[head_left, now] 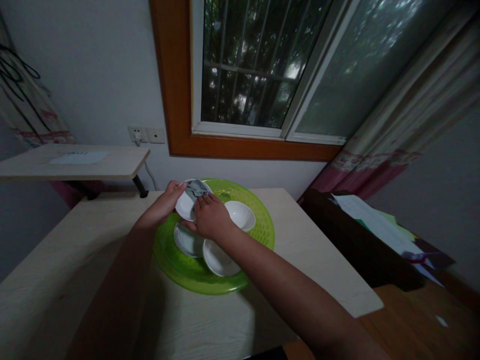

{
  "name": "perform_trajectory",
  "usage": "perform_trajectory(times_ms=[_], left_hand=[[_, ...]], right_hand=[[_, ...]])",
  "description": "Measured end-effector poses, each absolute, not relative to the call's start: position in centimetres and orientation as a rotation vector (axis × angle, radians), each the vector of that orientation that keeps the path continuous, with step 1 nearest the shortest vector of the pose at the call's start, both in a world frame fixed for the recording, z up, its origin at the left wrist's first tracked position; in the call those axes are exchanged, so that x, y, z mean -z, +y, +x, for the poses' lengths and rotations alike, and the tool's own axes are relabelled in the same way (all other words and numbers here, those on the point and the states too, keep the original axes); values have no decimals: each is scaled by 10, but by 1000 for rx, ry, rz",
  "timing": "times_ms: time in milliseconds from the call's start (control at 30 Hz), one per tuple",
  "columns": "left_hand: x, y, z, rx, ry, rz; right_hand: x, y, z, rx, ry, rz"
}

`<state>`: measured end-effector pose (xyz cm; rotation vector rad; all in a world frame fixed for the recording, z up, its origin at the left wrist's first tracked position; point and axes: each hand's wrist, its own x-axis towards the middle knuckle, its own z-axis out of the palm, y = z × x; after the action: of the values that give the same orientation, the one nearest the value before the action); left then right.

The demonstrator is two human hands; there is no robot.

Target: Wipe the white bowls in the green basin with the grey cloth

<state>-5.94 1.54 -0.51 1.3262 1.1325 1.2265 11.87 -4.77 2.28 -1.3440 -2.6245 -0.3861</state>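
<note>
My left hand (pixel 167 201) grips the left rim of a white bowl (pixel 183 206), thumb over its edge, and holds it above a round green tray (pixel 262 245). A grey-green cloth (pixel 197 188) lies in that bowl. My right hand (pixel 211 216) presses the cloth against the inside, its fingers closed over it. Below the hands, a white plate (pixel 187 241) sits on the tray. One white bowl (pixel 242 215) stands to the right of my right hand, and another white bowl (pixel 220 260) is nearer to me, partly covered by my right forearm.
The tray rests on a pale wooden table (pixel 300 255). A raised shelf (pixel 112 170) with a paper on it stands at the left, by wall sockets (pixel 146 135). Behind is a barred window (pixel 255 65). Papers (pixel 375 225) lie on dark furniture at the right.
</note>
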Motion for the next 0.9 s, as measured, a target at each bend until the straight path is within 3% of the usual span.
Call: perform_trajectory(times_ms=[600, 733, 900], left_hand=[[4, 17, -63, -1372, 1183, 1264], [8, 19, -64, -1387, 1184, 1271], [3, 16, -60, -1379, 1183, 1225]], right_hand=[[-27, -43, 132, -278, -2536, -829], [-33, -41, 135, -168, -2601, -974], [-32, -37, 139, 194, -2603, -1196]])
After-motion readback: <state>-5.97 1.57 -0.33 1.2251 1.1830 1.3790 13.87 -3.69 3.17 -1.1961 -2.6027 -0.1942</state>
